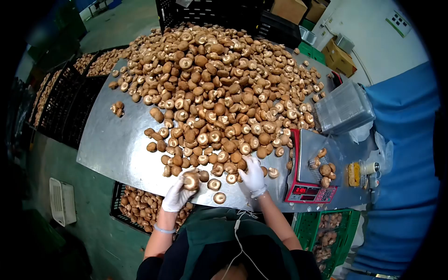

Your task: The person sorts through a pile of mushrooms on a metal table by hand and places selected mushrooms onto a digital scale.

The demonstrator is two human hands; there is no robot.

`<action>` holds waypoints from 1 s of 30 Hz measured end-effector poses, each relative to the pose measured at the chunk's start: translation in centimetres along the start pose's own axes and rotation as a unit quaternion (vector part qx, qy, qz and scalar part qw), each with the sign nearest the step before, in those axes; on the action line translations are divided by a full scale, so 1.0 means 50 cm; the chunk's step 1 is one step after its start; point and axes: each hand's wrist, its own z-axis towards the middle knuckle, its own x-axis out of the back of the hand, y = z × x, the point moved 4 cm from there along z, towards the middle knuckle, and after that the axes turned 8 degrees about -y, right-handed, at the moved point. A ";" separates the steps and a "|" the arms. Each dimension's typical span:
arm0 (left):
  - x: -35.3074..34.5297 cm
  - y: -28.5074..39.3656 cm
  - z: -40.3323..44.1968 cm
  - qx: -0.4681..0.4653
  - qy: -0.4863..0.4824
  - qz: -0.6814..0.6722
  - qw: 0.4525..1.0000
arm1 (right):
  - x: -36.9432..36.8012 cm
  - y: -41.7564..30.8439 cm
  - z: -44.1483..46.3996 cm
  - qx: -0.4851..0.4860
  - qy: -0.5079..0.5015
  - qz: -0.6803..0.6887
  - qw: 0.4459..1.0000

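My left hand [176, 192], in a white glove, is closed around a brown shiitake mushroom [191, 181] at the table's near edge. My right hand [253, 175], gloved too, reaches to the near edge of a large mushroom heap [210, 88]. Its thumb and fingers are apart, close beside a mushroom [241, 164]; whether they touch it I cannot tell. Between the two hands a few single mushrooms lie on the metal table, one [214, 185] with its pale underside up and another [219, 198] at the very edge.
To the right stands a red scale [311, 192] with several mushrooms on its plate, below a stack of clear plastic trays [344, 108]. A black crate [116, 205] of mushrooms sits under the table's left side, a green crate [347, 235] under its right. More black crates [60, 109] stand left.
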 end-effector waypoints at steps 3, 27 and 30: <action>0.013 0.039 -0.031 -0.036 0.043 0.016 0.998 | 0.012 0.021 -0.025 -0.050 0.004 0.106 0.993; 0.043 0.105 -0.025 -0.041 0.120 -0.004 0.992 | -0.046 -0.269 -0.003 0.102 -0.307 0.164 0.932; 0.044 0.134 -0.034 -0.092 0.097 0.046 0.990 | -0.041 -0.151 0.106 0.097 -0.010 -0.001 0.995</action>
